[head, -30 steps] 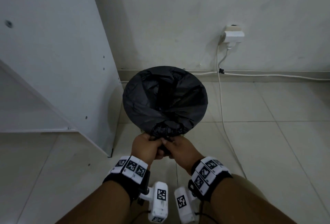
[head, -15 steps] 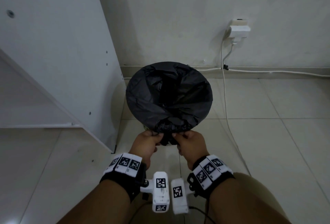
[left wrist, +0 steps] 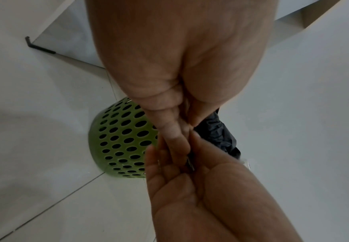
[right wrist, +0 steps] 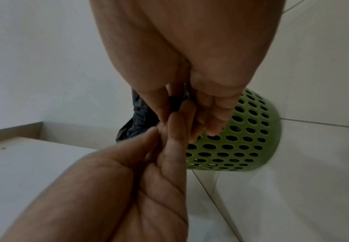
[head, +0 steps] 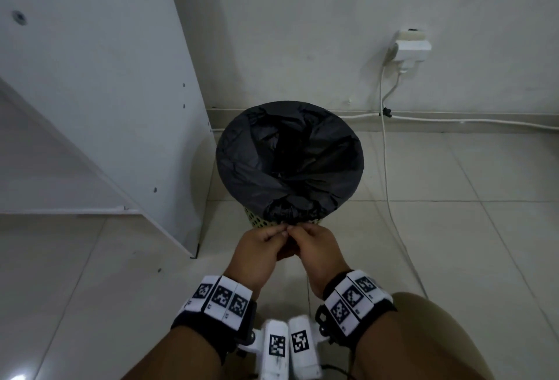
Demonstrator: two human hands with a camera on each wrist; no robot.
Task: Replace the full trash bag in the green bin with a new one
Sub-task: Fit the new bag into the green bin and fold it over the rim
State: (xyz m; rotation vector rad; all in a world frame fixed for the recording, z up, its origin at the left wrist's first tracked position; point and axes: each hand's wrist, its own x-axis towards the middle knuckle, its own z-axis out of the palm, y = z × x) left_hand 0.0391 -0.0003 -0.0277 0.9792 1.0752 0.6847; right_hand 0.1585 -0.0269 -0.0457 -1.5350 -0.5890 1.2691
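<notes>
A black trash bag [head: 287,161] lines the green perforated bin [head: 255,221] on the floor by the wall, its edge folded over the rim. On the near side the bag is bunched into a wad [head: 298,210]. My left hand [head: 276,233] and right hand [head: 298,230] meet fingertip to fingertip just below that wad and pinch the bag's gathered plastic. In the left wrist view the bin [left wrist: 119,142] shows beside the bag [left wrist: 217,134]. In the right wrist view black plastic [right wrist: 175,103] sits between my right fingers, in front of the bin [right wrist: 242,142].
A white cabinet panel [head: 106,92] stands close to the bin's left. A wall socket with a plug [head: 411,46] is at the back right, and its white cable [head: 390,198] runs down across the tiled floor. My knee [head: 438,334] is at the lower right.
Half a second ago my hands were slightly apart on the bunched plastic. Now their fingertips have come together again below the wad. The bin has stayed in place.
</notes>
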